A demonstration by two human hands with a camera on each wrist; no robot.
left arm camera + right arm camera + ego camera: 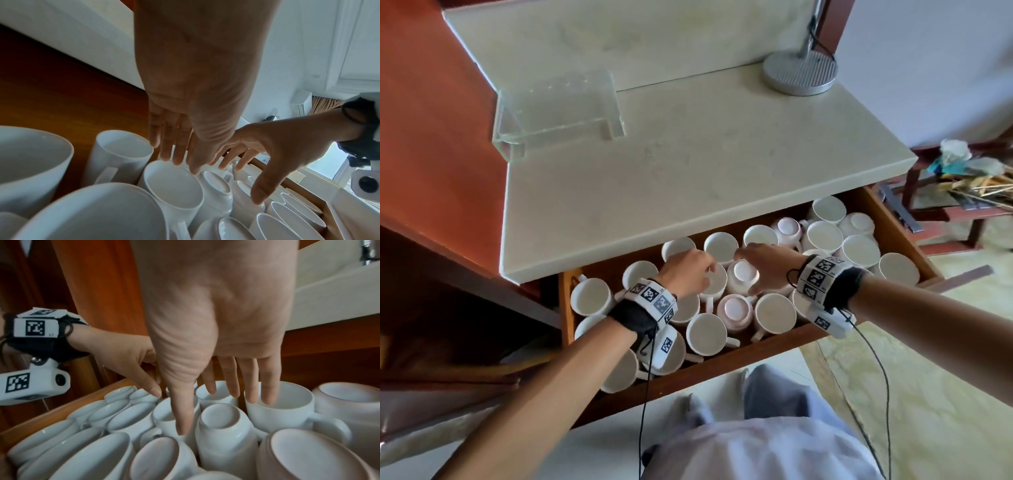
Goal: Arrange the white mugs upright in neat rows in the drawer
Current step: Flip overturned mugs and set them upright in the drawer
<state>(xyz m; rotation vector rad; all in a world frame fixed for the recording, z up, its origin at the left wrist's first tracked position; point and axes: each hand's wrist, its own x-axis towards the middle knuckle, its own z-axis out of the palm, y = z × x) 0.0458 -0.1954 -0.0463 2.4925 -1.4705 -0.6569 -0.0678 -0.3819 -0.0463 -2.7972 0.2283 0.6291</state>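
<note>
The open wooden drawer is packed with several white mugs, most upright, a few upside down. One upside-down mug stands in the middle. My right hand hovers over it with straight, spread fingers, the thumb hanging down at its left side. It holds nothing. My left hand is just to the left, its fingers straight above an upright mug, also holding nothing. Another upside-down mug stands nearer the front.
The pale stone countertop overhangs the drawer's back rows. On it stand a clear plastic stand and a round metal lamp base. A red stool with clutter is on the right. Dark wooden panels lie left.
</note>
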